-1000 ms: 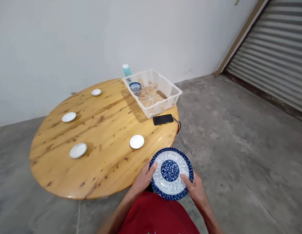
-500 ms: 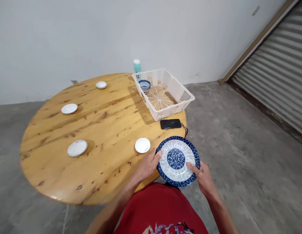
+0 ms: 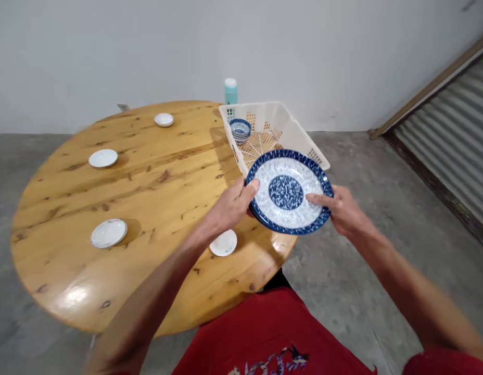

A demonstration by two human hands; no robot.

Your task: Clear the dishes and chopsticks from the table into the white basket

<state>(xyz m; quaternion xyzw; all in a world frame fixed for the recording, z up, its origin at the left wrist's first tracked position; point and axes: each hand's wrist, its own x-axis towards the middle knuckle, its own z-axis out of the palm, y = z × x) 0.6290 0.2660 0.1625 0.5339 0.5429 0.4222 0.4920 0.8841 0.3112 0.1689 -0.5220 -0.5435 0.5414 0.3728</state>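
A round blue-and-white plate [image 3: 286, 191], with a dark blue rim and patterned centre, is held up over the table's right edge. At its lower left a second dark rim shows, so at least one more plate seems to lie beneath. My left hand [image 3: 234, 202] grips the left edge, thumb on top. On the right edge my right hand [image 3: 341, 205] is closed, its thumb stretched across the upper face. The fingers below the plate are hidden. A small white dish [image 3: 223, 243] sits on the table just under my left wrist.
The round wooden table [image 3: 155, 203] bears more small white dishes: a near-left dish [image 3: 109, 233], a left dish [image 3: 103, 158] and a far dish [image 3: 164, 120]. Behind the plate stands a white plastic basket [image 3: 315, 151] with stacked patterned bowls [image 3: 240, 130], beside a turquoise bottle [image 3: 231, 92].
Both hands have lifted the plate away from my body, forward toward the basket. It now covers the basket's front and the spot where the phone lay. The view has shifted slightly.
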